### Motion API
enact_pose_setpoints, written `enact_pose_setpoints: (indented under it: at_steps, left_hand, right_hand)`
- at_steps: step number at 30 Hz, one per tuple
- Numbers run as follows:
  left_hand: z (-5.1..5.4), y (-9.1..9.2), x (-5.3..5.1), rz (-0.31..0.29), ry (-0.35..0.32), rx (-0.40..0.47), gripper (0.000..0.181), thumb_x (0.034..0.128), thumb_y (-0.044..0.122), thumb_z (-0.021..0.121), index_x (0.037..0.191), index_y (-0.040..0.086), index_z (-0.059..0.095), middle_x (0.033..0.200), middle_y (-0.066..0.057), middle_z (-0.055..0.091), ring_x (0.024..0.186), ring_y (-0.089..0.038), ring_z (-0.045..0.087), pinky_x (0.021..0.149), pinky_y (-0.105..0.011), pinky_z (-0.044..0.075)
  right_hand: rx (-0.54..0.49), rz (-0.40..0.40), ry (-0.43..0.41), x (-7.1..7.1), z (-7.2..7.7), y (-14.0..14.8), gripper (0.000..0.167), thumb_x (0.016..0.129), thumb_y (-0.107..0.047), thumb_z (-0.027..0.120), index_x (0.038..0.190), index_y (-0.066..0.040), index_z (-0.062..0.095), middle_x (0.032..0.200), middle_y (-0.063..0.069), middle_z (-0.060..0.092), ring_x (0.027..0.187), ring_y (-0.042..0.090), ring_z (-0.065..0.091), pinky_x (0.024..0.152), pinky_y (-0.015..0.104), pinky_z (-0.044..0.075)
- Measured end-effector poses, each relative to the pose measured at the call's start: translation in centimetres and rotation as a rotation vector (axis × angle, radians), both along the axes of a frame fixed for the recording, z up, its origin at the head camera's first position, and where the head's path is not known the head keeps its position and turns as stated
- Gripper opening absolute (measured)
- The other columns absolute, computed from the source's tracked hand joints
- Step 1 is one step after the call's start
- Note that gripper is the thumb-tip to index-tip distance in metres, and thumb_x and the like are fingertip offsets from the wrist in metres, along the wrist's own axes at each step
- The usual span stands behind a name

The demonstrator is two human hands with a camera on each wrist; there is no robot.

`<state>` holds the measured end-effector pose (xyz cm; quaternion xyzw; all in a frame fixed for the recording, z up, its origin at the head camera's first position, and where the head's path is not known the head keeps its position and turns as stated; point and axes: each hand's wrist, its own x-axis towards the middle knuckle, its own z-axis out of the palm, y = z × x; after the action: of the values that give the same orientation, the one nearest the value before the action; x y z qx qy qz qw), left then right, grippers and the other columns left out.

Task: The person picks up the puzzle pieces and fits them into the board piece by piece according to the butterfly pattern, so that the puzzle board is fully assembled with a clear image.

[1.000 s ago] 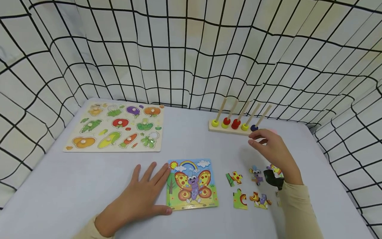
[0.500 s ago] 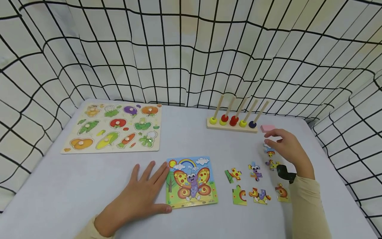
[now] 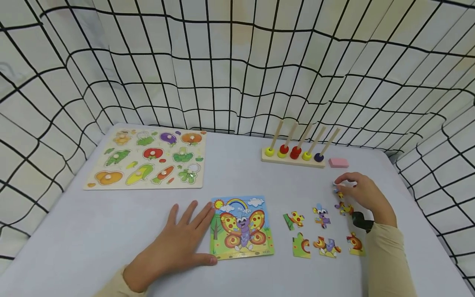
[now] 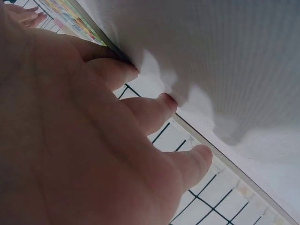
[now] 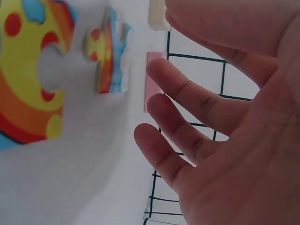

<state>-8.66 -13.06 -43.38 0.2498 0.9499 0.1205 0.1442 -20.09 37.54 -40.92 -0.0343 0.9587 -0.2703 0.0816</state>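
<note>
My left hand (image 3: pixel 179 239) lies spread on the white table, its fingertips and thumb touching the left edge of a square butterfly picture board (image 3: pixel 243 231). In the left wrist view the fingers (image 4: pixel 150 112) are extended above the table. My right hand (image 3: pixel 365 198) hovers over the far right jigsaw piece (image 3: pixel 339 193), partly covering it. The right wrist view shows that rainbow-and-cloud jigsaw piece (image 5: pixel 107 54) lying apart from the loosely bent fingers (image 5: pixel 173 79), with nothing held. Closer to me lies a butterfly-wing jigsaw piece (image 3: pixel 344 208).
Several more jigsaw pieces (image 3: pixel 327 247) lie spread right of the board. Behind them stand a wooden peg counter (image 3: pixel 293 161) with coloured beads and a pink block (image 3: pixel 339 163). A vegetable puzzle board (image 3: pixel 144 159) lies back left. Black netting (image 3: pixel 230 66) over white cloth surrounds the table.
My right hand has moved right and toward me, from beside the peg counter to above the far right jigsaw piece, uncovering the pink block. My left hand stays at the board's edge.
</note>
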Motion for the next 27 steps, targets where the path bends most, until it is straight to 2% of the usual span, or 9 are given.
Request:
enact_pose_setpoints:
  at_steps: [4, 7, 12, 18, 22, 27]
  left_hand:
    - [-0.1, 0.1, -0.1, 0.002, -0.004, 0.005, 0.121, 0.0825, 0.079, 0.074, 0.168, 0.005, 0.033, 0.177, -0.011, 0.023, 0.16, -0.049, 0.013, 0.118, -0.081, 0.003]
    - [-0.1, 0.1, -0.1, 0.003, -0.001, 0.013, 0.121, 0.0823, 0.079, 0.074, 0.168, 0.004, 0.032, 0.177, -0.011, 0.023, 0.16, -0.049, 0.014, 0.118, -0.081, 0.003]
    - [-0.1, 0.0, 0.0, 0.007, 0.007, 0.018, 0.121, 0.0823, 0.078, 0.075, 0.168, 0.004, 0.033, 0.177, -0.011, 0.024, 0.16, -0.049, 0.015, 0.117, -0.081, 0.004]
    - [-0.1, 0.0, 0.1, 0.012, 0.006, 0.019, 0.121, 0.0821, 0.079, 0.075, 0.168, 0.004, 0.033, 0.177, -0.011, 0.024, 0.16, -0.049, 0.015, 0.117, -0.081, 0.004]
    - [-0.1, 0.1, 0.0, 0.008, 0.014, 0.019, 0.12, 0.0824, 0.078, 0.075, 0.168, 0.005, 0.033, 0.176, -0.01, 0.024, 0.16, -0.049, 0.015, 0.117, -0.081, 0.005]
    - [0.0, 0.1, 0.0, 0.017, 0.002, 0.016, 0.121, 0.0814, 0.079, 0.076, 0.168, 0.005, 0.033, 0.177, -0.01, 0.024, 0.16, -0.049, 0.015, 0.117, -0.081, 0.004]
  right_hand:
    - [-0.003, -0.016, -0.041, 0.1, -0.5, 0.3, 0.026, 0.103, -0.019, 0.072, 0.121, -0.001, 0.072, 0.144, 0.035, 0.052, 0.128, 0.055, 0.044, 0.101, 0.074, 0.042]
    - [-0.006, -0.014, -0.042, 0.0, -0.8, 0.4, 0.024, 0.103, -0.019, 0.073, 0.119, -0.001, 0.072, 0.143, 0.036, 0.05, 0.128, 0.056, 0.043, 0.102, 0.076, 0.041]
    - [-0.004, -0.009, -0.022, -0.3, -1.3, 0.2, 0.022, 0.102, -0.017, 0.074, 0.116, 0.0, 0.072, 0.138, 0.035, 0.052, 0.122, 0.053, 0.046, 0.1, 0.074, 0.043]
    - [0.013, 0.011, 0.013, -0.6, -1.5, -0.1, 0.026, 0.1, -0.013, 0.076, 0.12, 0.003, 0.069, 0.127, 0.03, 0.06, 0.113, 0.046, 0.051, 0.092, 0.061, 0.049]
    - [0.027, 0.029, 0.05, -0.6, -1.5, 0.0, 0.026, 0.099, -0.01, 0.076, 0.118, 0.006, 0.068, 0.125, 0.033, 0.06, 0.113, 0.049, 0.052, 0.094, 0.066, 0.049]
    - [0.039, 0.015, 0.013, -0.5, -1.7, -0.1, 0.023, 0.098, -0.013, 0.077, 0.115, 0.001, 0.068, 0.132, 0.035, 0.052, 0.115, 0.05, 0.047, 0.093, 0.067, 0.048]
